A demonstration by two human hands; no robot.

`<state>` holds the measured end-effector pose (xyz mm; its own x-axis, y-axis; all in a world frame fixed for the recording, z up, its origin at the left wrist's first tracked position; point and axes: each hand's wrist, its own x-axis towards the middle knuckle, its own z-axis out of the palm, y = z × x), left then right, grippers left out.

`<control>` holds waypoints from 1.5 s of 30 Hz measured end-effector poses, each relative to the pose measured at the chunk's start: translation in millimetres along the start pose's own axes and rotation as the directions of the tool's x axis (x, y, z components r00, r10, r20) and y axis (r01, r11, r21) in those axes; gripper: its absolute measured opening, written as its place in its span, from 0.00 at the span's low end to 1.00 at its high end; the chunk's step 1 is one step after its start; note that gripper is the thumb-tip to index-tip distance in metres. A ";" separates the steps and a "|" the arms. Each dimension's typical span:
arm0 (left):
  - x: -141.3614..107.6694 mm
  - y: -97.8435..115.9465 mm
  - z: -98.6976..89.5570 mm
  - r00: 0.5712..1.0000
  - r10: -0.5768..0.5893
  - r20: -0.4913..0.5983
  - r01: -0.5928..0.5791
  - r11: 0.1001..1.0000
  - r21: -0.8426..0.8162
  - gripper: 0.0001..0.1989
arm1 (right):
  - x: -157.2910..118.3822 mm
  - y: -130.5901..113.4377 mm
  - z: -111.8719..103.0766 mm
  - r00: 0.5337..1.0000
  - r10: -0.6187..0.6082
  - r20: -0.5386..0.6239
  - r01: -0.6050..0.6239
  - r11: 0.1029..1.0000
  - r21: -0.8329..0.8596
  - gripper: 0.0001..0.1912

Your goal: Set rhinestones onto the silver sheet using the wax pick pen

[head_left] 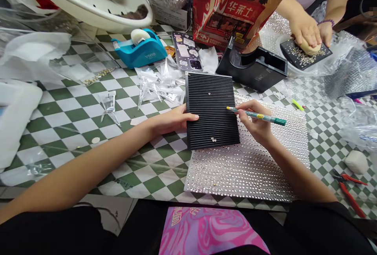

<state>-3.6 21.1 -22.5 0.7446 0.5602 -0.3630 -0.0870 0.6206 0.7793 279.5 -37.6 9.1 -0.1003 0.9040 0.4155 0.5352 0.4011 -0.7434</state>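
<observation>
1. The black ridged rhinestone tray lies flat on the green-and-white checked worktop, its near corner overlapping a rhinestone sheet. Only a few loose stones show on its ridges, near its far and near edges.
2. The left grip is apart, with the fingers laid flat and reaching onto the tray's left edge. This contact steadies the tray without covering the ridged middle.
3. The right grip is clamped on a green rhinestone picker pen, held like a writing pen. Its yellow tip points left and hangs just over the tray's ridges, apart from the stones. The hand sits to the right, leaving the tip in clear view.
4. A teal tape dispenser and a black tape dispenser stand beyond the tray. Small clear plastic bags lie between them and the left hand.
5. Across the worktop, a co-worker's hands press a pale lump of putty onto a smaller stone-dotted black tray.
6. Red-handled pliers lie at the right, well apart from the person's hands.
</observation>
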 end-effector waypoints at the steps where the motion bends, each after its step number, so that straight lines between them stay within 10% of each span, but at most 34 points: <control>1: 0.1 0.2 0.1 1.000 0.001 0.003 -0.001 1.000 0.000 0.31 | 0.1 0.0 -0.3 1.000 0.015 0.002 -0.015 1.000 0.012 0.02; 45: 0.0 1.3 1.4 1.000 0.003 0.007 -0.003 1.000 -0.029 0.31 | 4.3 0.8 -2.7 0.982 0.168 -0.091 -0.150 0.973 0.173 0.13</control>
<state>-2.7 21.1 -20.9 0.7488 0.5584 -0.3569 -0.1087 0.6347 0.7651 281.8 -33.8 11.7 0.0676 0.9411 0.3312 0.3909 0.2804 -0.8767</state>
